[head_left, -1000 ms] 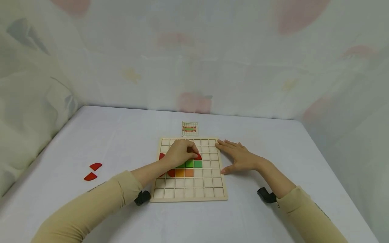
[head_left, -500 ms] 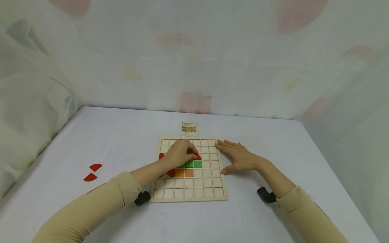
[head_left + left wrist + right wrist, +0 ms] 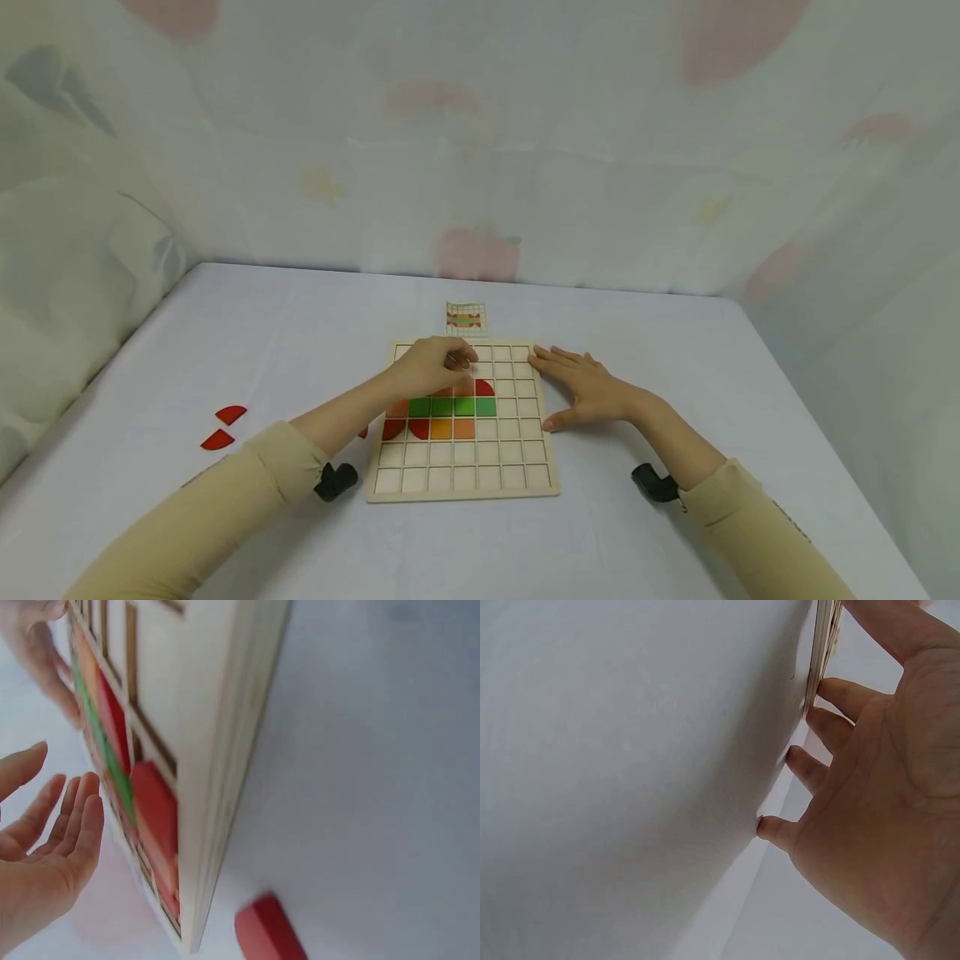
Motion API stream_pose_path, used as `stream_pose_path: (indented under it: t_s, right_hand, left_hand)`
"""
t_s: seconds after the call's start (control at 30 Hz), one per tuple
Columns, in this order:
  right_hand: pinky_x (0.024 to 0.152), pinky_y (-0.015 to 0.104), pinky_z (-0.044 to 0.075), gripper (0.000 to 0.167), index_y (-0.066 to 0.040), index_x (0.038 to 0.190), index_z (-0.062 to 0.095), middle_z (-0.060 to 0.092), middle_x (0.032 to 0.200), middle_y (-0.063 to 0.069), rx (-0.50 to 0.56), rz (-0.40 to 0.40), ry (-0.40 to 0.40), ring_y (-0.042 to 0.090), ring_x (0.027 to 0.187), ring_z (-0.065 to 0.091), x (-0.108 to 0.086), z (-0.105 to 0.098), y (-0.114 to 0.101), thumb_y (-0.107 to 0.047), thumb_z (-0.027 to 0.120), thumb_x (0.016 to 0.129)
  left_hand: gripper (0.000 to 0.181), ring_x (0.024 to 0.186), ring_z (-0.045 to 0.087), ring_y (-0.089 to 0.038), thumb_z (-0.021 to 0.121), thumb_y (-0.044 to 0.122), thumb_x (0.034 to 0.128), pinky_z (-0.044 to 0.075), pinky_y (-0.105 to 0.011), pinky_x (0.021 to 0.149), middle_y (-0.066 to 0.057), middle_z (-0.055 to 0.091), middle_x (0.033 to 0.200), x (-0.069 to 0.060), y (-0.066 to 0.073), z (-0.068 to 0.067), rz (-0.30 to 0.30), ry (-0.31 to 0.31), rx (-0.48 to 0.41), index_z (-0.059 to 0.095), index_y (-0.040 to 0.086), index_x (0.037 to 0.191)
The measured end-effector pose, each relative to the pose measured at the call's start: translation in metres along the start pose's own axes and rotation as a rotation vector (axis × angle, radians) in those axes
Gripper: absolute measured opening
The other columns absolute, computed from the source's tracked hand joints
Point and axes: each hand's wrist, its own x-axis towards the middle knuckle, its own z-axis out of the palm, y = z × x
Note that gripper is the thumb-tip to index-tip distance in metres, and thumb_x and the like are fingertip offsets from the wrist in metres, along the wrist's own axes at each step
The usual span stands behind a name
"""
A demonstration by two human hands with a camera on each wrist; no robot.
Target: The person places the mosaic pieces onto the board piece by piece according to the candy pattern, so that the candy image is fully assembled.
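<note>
A wooden grid board [image 3: 465, 479] lies on the table with coloured flat pieces set in its squares. Across its cells run green squares [image 3: 442, 407], with orange squares [image 3: 452, 429] in the row below. One red quarter-circle [image 3: 484, 388] sits in a cell right of my left hand. That left hand [image 3: 431, 364] is raised over the board's upper left, fingers loosely bent; the left wrist view shows nothing between them and the thumb. My right hand [image 3: 588, 392] rests with spread fingers along the board's right edge, thumb and fingertips touching it. Some cells are hidden under my left hand.
Two red quarter-circles, one upper [image 3: 230, 414] and one lower [image 3: 218, 440], lie on the table to the left. Another red piece [image 3: 270, 930] lies just off the board's left edge. Beyond the board lies a small printed pattern card [image 3: 466, 320].
My left hand has let go of the red quarter-circle, which stays in its cell, and has lifted back to the left. More green and orange pieces are uncovered. My right hand stays put.
</note>
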Motion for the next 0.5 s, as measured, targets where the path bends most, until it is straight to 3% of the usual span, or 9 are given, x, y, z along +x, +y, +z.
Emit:
stream_pose_path:
  t_s: [0.13, 0.33, 0.5]
  right_hand:
    - [0.115, 0.075, 0.008, 0.101, -0.019, 0.157, 0.026, 0.015, 0.168, 0.003, -0.001, 0.003, -0.001, 0.037, 0.156, 0.011, 0.0, 0.0, 0.0, -0.056, 0.075, 0.077]
    - [0.116, 0.074, 0.007, 0.101, -0.02, 0.158, 0.025, 0.014, 0.168, 0.002, -0.009, 0.008, -0.005, 0.035, 0.156, 0.011, 0.001, 0.0, 0.002, -0.057, 0.075, 0.077]
    - [0.115, 0.074, 0.008, 0.102, -0.02, 0.157, 0.025, 0.015, 0.168, 0.003, -0.015, 0.01, -0.001, 0.036, 0.156, 0.011, -0.001, -0.001, 0.002, -0.057, 0.075, 0.077]
  left_hand:
    - [0.034, 0.106, 0.067, -0.023, 0.071, 0.017, 0.0888, 0.055, -0.037, 0.092, -0.013, 0.067, 0.119, -0.008, -0.003, -0.013, 0.015, -0.012, -0.007, 0.065, 0.006, 0.12]
    - [0.03, 0.102, 0.068, -0.021, 0.072, 0.013, 0.0877, 0.057, -0.035, 0.091, -0.013, 0.07, 0.115, -0.023, -0.012, -0.029, 0.056, -0.038, 0.0, 0.068, 0.005, 0.116]
    - [0.023, 0.096, 0.067, -0.017, 0.074, 0.014, 0.0851, 0.057, -0.032, 0.085, -0.009, 0.073, 0.107, -0.035, -0.021, -0.042, 0.024, -0.089, -0.013, 0.071, 0.009, 0.108]
